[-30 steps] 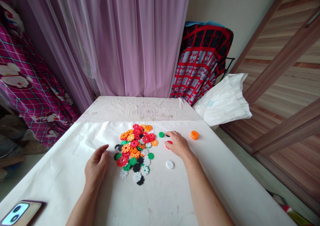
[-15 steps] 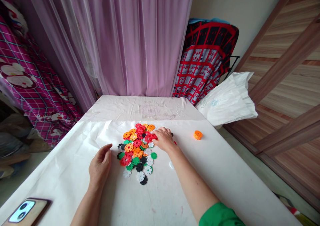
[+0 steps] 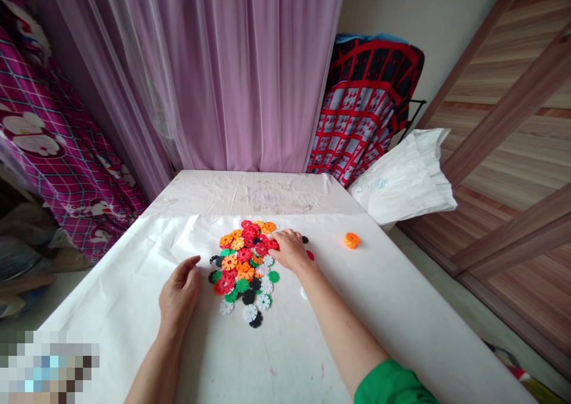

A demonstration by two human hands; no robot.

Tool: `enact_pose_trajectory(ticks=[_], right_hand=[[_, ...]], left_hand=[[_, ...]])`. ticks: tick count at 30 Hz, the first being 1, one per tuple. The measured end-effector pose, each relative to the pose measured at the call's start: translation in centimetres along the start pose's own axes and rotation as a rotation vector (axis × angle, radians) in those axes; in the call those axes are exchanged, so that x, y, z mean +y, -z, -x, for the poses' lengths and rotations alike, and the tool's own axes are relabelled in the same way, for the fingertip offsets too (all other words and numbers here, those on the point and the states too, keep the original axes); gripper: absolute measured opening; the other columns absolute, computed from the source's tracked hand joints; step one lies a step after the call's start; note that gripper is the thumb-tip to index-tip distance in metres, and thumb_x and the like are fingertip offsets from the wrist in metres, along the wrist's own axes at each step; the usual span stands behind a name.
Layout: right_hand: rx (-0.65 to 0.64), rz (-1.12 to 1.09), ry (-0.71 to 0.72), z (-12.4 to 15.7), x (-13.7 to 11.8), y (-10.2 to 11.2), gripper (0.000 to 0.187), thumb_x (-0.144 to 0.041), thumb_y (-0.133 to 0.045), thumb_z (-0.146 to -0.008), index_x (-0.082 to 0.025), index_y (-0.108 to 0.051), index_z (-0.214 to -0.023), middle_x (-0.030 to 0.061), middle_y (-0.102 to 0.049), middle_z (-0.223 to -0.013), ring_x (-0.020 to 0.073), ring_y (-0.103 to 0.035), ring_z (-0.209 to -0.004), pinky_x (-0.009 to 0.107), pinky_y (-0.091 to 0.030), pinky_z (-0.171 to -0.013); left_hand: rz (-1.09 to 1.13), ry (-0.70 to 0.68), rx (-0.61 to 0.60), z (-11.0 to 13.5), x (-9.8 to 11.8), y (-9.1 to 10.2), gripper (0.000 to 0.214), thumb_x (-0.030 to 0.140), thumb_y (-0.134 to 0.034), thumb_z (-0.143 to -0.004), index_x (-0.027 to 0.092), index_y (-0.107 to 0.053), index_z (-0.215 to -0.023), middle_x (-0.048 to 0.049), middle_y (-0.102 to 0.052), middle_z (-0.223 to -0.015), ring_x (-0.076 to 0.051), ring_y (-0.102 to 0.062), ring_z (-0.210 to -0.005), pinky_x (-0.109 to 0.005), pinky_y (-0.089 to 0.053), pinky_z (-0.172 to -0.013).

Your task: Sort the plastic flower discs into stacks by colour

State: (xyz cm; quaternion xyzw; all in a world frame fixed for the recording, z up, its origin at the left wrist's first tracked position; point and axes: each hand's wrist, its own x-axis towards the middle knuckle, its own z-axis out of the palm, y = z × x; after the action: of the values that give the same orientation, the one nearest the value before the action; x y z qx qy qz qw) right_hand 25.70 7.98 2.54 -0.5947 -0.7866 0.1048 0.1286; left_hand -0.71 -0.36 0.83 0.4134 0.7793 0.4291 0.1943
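Note:
A heap of flower-shaped plastic discs [image 3: 244, 270] in red, orange, green, black and white lies on the white-covered table. My right hand [image 3: 289, 250] is at the heap's upper right edge, palm down. Its thumb and fingertips touch red discs there and look apart; what lies under the palm is hidden. To the left of the heap, my left hand [image 3: 179, 291] rests by the table surface. Its fingers are loosely bent with nothing in them, and it does not touch the discs.
A stack of orange discs [image 3: 351, 240] stands apart on the right. Near my right wrist lie a loose red disc [image 3: 310, 254] and a black disc [image 3: 305, 239]. A white bag [image 3: 401, 178] sits beyond the table's right edge. A pixelated patch covers the lower left corner.
My right hand has shifted slightly left, and the black and red discs beside it show more fully. My left hand stays nearly where it was.

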Motion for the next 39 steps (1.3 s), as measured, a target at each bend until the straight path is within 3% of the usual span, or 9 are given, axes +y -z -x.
enact_pose_trajectory(ticks=[8, 11, 14, 17, 26, 32, 39], right_hand=[[0.132, -0.11, -0.025, 1.3, 1.3, 0.0, 0.046, -0.025, -0.07, -0.076, -0.026, -0.062, -0.122, 0.0052, -0.068, -0.12, 0.0235, -0.054, -0.118, 0.037, -0.038, -0.102], [0.212, -0.214, -0.107, 3.0, 4.1, 0.4, 0.045, -0.026, -0.069, -0.075, -0.025, -0.064, -0.12, 0.0063, -0.067, -0.119, 0.0218, -0.059, -0.111, 0.035, -0.043, -0.1], [0.271, -0.407, -0.292, 4.9, 7.9, 0.5, 0.038, -0.034, -0.067, -0.076, -0.023, -0.066, -0.112, 0.0056, -0.067, -0.114, 0.0195, -0.064, -0.096, 0.033, -0.05, -0.089], [0.286, -0.534, -0.342, 6.0, 10.2, 0.3, 0.038, -0.04, -0.067, -0.074, -0.022, -0.066, -0.107, 0.0051, -0.069, -0.106, 0.0196, -0.065, -0.092, 0.034, -0.052, -0.086], [0.157, -0.316, -0.287, 5.8, 7.7, 1.1, 0.032, -0.035, -0.071, -0.071, -0.025, -0.069, -0.102, 0.0029, -0.067, -0.108, 0.0181, -0.065, -0.088, 0.033, -0.051, -0.085], [0.117, -0.203, -0.286, 6.0, 7.4, 1.1, 0.033, -0.034, -0.071, -0.073, -0.026, -0.069, -0.105, 0.0031, -0.066, -0.111, 0.0183, -0.065, -0.091, 0.031, -0.049, -0.083], [0.107, -0.118, -0.281, 6.0, 6.8, 1.3, 0.033, -0.035, -0.071, -0.073, -0.027, -0.069, -0.106, 0.0031, -0.068, -0.112, 0.0198, -0.065, -0.092, 0.032, -0.046, -0.087]], left_hand=[[-0.005, 0.008, -0.017, 0.1, 0.0, 0.1, 0.036, 0.037, -0.05, -0.079, 0.027, -0.075, -0.103, -0.0011, -0.076, -0.096, -0.02, -0.067, -0.085, -0.03, -0.049, -0.073], [-0.018, 0.019, -0.018, 0.0, -0.1, 0.0, 0.035, 0.037, -0.049, -0.081, 0.028, -0.074, -0.104, -0.0012, -0.076, -0.098, -0.022, -0.067, -0.09, -0.031, -0.049, -0.076], [-0.023, 0.013, -0.02, 0.0, -0.2, 0.0, 0.035, 0.038, -0.05, -0.081, 0.028, -0.074, -0.105, -0.0012, -0.076, -0.1, -0.022, -0.067, -0.092, -0.032, -0.048, -0.078], [-0.036, 0.021, -0.016, -0.1, -0.2, -0.1, 0.035, 0.038, -0.05, -0.081, 0.028, -0.074, -0.104, -0.0011, -0.076, -0.098, -0.021, -0.067, -0.089, -0.032, -0.048, -0.076], [-0.053, -0.012, 0.003, -0.2, -0.3, 0.0, 0.036, 0.04, -0.05, -0.079, 0.028, -0.075, -0.102, -0.001, -0.076, -0.093, -0.02, -0.066, -0.083, -0.031, -0.048, -0.072], [-0.047, -0.042, 0.016, -0.3, -0.4, -0.1, 0.034, 0.039, -0.051, -0.078, 0.027, -0.076, -0.099, -0.0006, -0.077, -0.089, -0.019, -0.066, -0.079, -0.031, -0.049, -0.069], [-0.042, 0.016, -0.004, 0.1, 0.4, 0.1, 0.033, 0.037, -0.051, -0.08, 0.028, -0.075, -0.1, -0.001, -0.076, -0.094, -0.021, -0.066, -0.086, -0.033, -0.05, -0.077]])
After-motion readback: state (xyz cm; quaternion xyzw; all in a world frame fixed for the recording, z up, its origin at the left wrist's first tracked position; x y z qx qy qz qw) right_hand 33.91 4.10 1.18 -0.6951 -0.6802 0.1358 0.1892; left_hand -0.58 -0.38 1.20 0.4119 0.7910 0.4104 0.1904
